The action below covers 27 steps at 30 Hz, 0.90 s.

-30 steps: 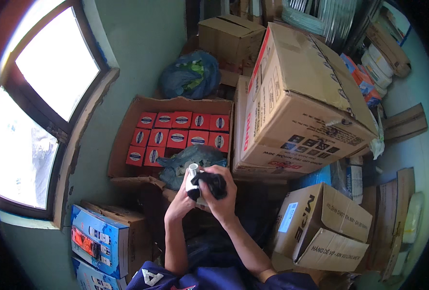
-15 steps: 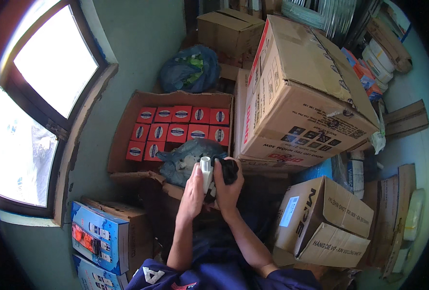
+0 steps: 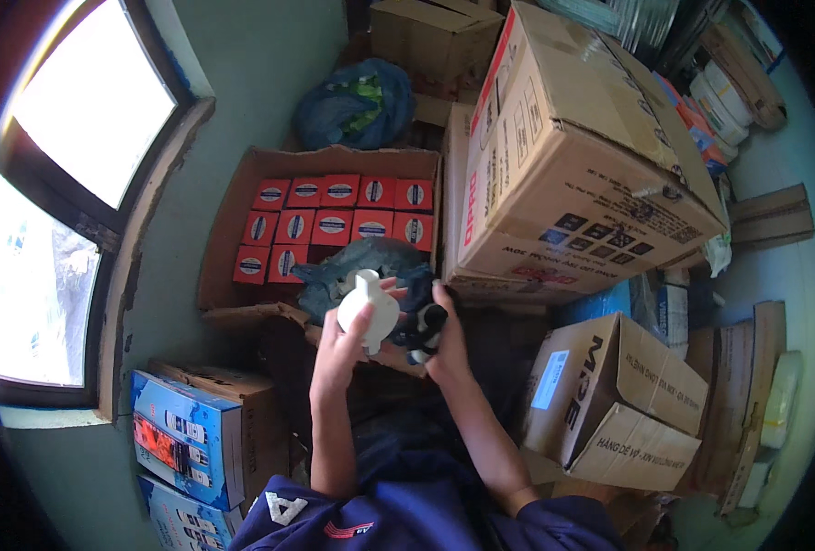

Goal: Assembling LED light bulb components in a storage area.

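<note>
A white round plastic fitting (image 3: 370, 314) with short pipe stubs, like a conduit junction box, is gripped in my left hand (image 3: 335, 354), its disc turned up. Close beside it, my right hand (image 3: 448, 342) is wrapped round a black bundle (image 3: 422, 323) with some pale, shiny parts low on it; its exact kind is hard to make out. Just beyond both hands lies a bluish plastic bag (image 3: 325, 286) with pale pieces in it, at the near side of an open carton (image 3: 224, 234). Rows of small red boxes (image 3: 335, 226) fill that carton.
A large sealed carton (image 3: 600, 188) towers to the right, with a smaller carton (image 3: 600, 404) nearer me. Blue printed boxes (image 3: 187, 441) stack at the lower left, under the window (image 3: 49, 275). Behind the red boxes sits a knotted blue bag (image 3: 352, 106).
The white fitting has turned from edge-on to showing its round face and come slightly left. My hands have moved apart, and the black bundle now shows pale parts. The view has shifted slightly.
</note>
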Each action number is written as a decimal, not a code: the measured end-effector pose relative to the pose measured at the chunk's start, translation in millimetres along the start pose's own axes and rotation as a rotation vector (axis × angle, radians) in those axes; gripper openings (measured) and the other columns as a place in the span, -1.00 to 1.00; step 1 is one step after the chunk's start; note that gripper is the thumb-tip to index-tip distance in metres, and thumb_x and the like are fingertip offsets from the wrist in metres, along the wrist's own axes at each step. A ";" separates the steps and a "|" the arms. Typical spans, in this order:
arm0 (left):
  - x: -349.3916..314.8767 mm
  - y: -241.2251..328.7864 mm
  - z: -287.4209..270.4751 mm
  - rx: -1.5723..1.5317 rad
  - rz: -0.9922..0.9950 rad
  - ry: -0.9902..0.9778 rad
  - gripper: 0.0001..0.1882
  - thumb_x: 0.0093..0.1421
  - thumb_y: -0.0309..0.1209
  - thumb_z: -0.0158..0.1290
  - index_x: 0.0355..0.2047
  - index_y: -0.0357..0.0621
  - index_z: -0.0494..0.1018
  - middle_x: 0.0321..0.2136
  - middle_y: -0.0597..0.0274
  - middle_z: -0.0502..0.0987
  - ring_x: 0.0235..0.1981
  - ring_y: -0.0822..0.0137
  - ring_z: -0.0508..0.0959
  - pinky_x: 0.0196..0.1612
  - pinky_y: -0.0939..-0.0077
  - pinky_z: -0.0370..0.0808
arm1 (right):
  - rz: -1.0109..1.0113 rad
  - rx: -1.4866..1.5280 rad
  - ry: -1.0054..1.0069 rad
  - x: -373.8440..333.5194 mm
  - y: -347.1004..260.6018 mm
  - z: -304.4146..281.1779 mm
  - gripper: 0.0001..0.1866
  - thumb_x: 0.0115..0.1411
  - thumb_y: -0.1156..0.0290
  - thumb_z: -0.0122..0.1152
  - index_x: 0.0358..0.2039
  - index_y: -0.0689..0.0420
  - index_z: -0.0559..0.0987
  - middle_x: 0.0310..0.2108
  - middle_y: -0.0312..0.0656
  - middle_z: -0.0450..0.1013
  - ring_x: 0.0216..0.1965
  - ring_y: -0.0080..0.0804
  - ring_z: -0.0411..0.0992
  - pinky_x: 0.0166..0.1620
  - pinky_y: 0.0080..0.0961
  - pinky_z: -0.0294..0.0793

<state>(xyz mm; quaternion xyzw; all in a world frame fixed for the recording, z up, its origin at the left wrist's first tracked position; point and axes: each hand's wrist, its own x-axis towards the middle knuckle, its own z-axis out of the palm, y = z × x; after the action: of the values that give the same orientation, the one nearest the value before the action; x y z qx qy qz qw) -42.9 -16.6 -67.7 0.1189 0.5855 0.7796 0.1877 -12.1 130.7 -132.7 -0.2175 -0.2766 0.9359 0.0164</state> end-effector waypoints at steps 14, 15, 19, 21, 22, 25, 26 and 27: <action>1.9 -6.9 3.1 0.232 0.158 0.324 -0.59 0.34 -0.28 -0.05 0.08 -0.29 0.33 -0.19 0.17 0.46 -0.13 0.41 0.43 -0.04 0.49 0.38 | -0.639 -0.614 0.050 -22.4 23.3 74.1 -0.65 0.34 0.20 0.05 -0.04 0.19 0.33 -0.22 -0.25 0.34 -0.21 -0.56 0.33 -0.16 -0.60 0.35; 0.0 -5.6 6.5 0.336 0.182 0.310 -0.57 0.32 -0.27 -0.05 0.09 -0.31 0.26 -0.21 0.21 0.43 -0.17 0.42 0.40 -0.08 0.50 0.36 | -0.589 -0.583 0.046 -22.6 22.7 73.1 -0.65 0.34 0.20 0.05 -0.04 0.19 0.33 -0.22 -0.25 0.34 -0.21 -0.56 0.33 -0.16 -0.60 0.35; -2.9 -5.4 11.4 0.212 0.163 0.366 -0.61 0.29 -0.21 -0.05 -0.01 -0.23 0.29 -0.27 0.26 0.37 -0.23 0.46 0.36 -0.15 0.57 0.33 | -0.684 -0.816 0.026 -25.3 20.7 65.3 -0.63 0.33 0.24 0.07 -0.03 0.25 0.31 -0.16 -0.07 0.30 -0.07 -0.36 0.29 0.01 -0.42 0.28; -2.1 -7.9 7.9 -0.185 0.159 0.324 -0.71 0.27 -0.28 -0.06 -0.10 -0.20 0.34 -0.29 0.31 0.39 -0.23 0.49 0.43 -0.15 0.62 0.37 | -0.835 -0.932 -0.266 -28.2 20.1 63.1 -0.66 0.30 0.28 0.11 -0.07 0.27 0.35 -0.14 -0.03 0.32 -0.07 -0.27 0.33 0.02 -0.44 0.29; -1.3 -9.3 5.1 -0.340 0.095 0.270 -0.73 0.27 -0.29 -0.07 -0.11 -0.19 0.35 -0.29 0.32 0.40 -0.23 0.50 0.44 -0.15 0.62 0.37 | -0.920 -0.985 -0.255 -29.9 20.0 63.0 -0.69 0.27 0.33 0.14 -0.10 0.28 0.39 -0.14 0.00 0.34 -0.08 -0.17 0.35 0.00 -0.39 0.30; 0.1 -14.3 0.0 -0.260 0.067 0.252 -0.75 0.29 -0.30 -0.10 -0.12 -0.19 0.37 -0.27 0.31 0.42 -0.23 0.49 0.45 -0.13 0.62 0.38 | -0.777 -1.030 0.008 -31.3 18.7 66.5 -0.72 0.27 0.38 0.12 -0.10 0.28 0.40 -0.16 -0.01 0.36 -0.11 -0.11 0.35 -0.03 -0.33 0.31; 0.6 -14.6 -2.4 -0.132 0.078 0.255 -0.75 0.31 -0.30 -0.13 -0.11 -0.18 0.36 -0.25 0.29 0.43 -0.23 0.48 0.45 -0.14 0.61 0.39 | -0.825 -1.061 0.023 -31.4 18.6 68.2 -0.75 0.26 0.40 0.11 -0.11 0.25 0.41 -0.20 0.00 0.38 -0.13 -0.04 0.34 -0.05 -0.26 0.30; 1.2 -14.8 -3.6 -0.141 0.079 0.305 -0.75 0.31 -0.30 -0.13 -0.11 -0.18 0.36 -0.25 0.29 0.43 -0.23 0.48 0.45 -0.14 0.61 0.39 | -0.802 -1.075 0.005 -31.9 18.4 70.2 -0.75 0.26 0.40 0.11 -0.11 0.25 0.41 -0.20 0.00 0.38 -0.13 -0.04 0.34 -0.05 -0.26 0.30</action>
<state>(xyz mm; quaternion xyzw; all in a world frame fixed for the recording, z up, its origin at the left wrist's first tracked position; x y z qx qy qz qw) -43.2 -15.6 -82.9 0.0088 0.5458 0.8346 0.0738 -10.8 74.5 -76.8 -0.0779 -0.7636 0.5889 0.2531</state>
